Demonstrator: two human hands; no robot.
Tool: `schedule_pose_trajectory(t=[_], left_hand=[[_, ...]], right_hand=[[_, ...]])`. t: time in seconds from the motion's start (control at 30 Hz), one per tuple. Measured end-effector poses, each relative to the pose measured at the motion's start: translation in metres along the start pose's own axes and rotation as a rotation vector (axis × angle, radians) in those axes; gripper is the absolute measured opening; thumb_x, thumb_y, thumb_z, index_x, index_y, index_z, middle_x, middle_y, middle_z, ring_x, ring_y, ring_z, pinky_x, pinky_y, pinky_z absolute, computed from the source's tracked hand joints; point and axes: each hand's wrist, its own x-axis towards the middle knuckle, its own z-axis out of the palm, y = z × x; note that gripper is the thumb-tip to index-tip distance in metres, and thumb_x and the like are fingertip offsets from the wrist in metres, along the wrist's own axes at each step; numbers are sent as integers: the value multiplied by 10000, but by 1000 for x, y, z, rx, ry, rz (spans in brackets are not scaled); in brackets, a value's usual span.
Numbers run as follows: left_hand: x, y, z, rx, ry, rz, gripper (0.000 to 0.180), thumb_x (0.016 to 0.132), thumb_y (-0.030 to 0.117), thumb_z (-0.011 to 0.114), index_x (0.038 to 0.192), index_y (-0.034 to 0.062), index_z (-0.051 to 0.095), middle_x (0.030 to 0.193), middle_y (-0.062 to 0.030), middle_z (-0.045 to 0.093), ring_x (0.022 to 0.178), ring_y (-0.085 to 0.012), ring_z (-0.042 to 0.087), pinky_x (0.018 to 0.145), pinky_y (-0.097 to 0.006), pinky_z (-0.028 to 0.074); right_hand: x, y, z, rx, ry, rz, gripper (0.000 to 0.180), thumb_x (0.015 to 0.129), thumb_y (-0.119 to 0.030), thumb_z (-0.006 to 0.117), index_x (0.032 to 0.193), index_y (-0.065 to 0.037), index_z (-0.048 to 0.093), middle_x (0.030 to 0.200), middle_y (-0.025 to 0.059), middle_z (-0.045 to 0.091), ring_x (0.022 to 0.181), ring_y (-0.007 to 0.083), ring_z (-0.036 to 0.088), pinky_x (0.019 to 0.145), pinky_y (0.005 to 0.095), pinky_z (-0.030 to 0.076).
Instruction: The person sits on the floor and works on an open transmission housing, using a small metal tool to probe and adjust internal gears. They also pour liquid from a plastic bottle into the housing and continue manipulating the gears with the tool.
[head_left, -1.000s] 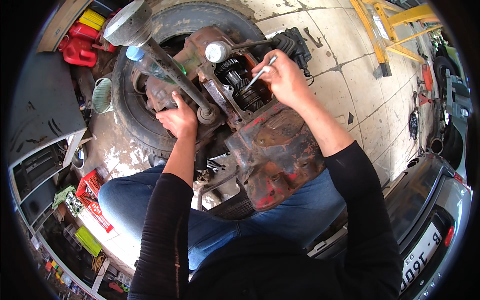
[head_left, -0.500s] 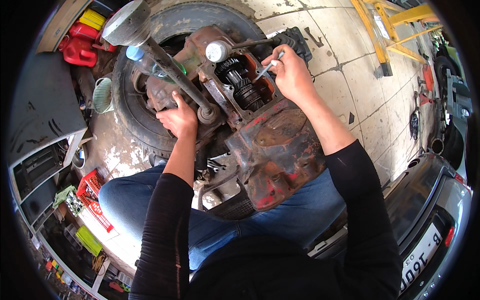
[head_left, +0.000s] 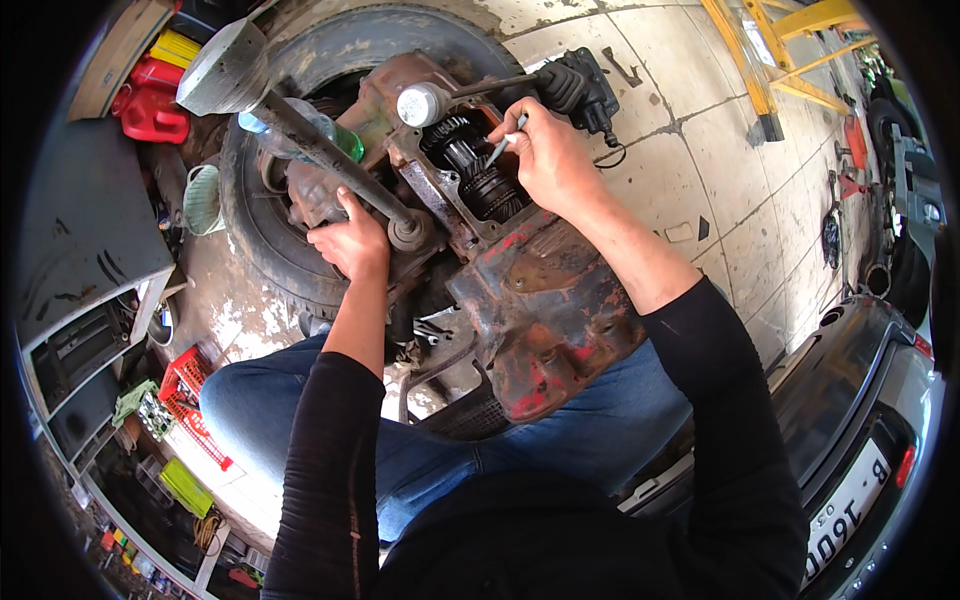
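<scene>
Nearest, the left hand (head_left: 352,240) lies half open against the rusty casing (head_left: 316,188), gripping nothing visible — much as before. Beyond it, the right hand (head_left: 550,158), pinching a slim grey rod (head_left: 498,153), has brought its tip from the side wall back over the gears (head_left: 487,190) inside the open housing (head_left: 545,300) — attention seemingly on them again.

And here's the right hand (head_left: 550,165), pinching a slim grey rod (head_left: 499,151) over the dark gears (head_left: 488,190) inside the rusty casing (head_left: 545,300)! Left hand (head_left: 352,240) sits beside the long metal bar (head_left: 345,172), near the big tire (head_left: 250,230).
</scene>
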Motion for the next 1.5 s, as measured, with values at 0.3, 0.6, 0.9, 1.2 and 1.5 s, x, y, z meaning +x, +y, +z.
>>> schedule_pose_trajectory(t=[0.3,0.6,0.9,1.2,1.5], left_hand=[[3,-3,2,3,16,1,976,911,744,602,1291,-131,396,1312,-364,549,1269,-483,558,1084,-537,460],[1,-1,0,3,11,-7,968,911,735,612,1288,-132,405,1318,-359,552,1272,-480,560,1083,-538,463],[2,0,0,4,12,-4,966,913,732,612,1296,-131,405,1326,-361,550,1273,-475,564,1081,-534,467],[2,-1,3,16,21,3,976,913,742,601,1297,-134,402,1322,-369,545,1277,-477,554,1099,-534,448],[4,-3,3,6,21,-1,971,912,736,610,1294,-133,403,1323,-365,546,1275,-478,555,1088,-534,456]], right_hand=[[2,9,2,-111,-108,-86,132,1002,80,521,1051,-37,484,1076,139,769,1047,339,746,883,428,572],[4,0,-5,-70,-229,-64,176,953,123,485,976,-41,425,1077,132,770,911,290,715,833,367,546],[2,-1,-6,-22,-226,-104,159,986,116,464,1003,-38,428,1080,130,771,888,258,704,860,368,551],[4,10,0,15,-66,-205,117,981,75,503,1033,-18,457,1080,164,772,971,354,727,856,421,554],[4,4,-1,-13,-145,-139,128,957,87,504,1008,-23,462,1068,185,773,972,410,726,833,427,553]])
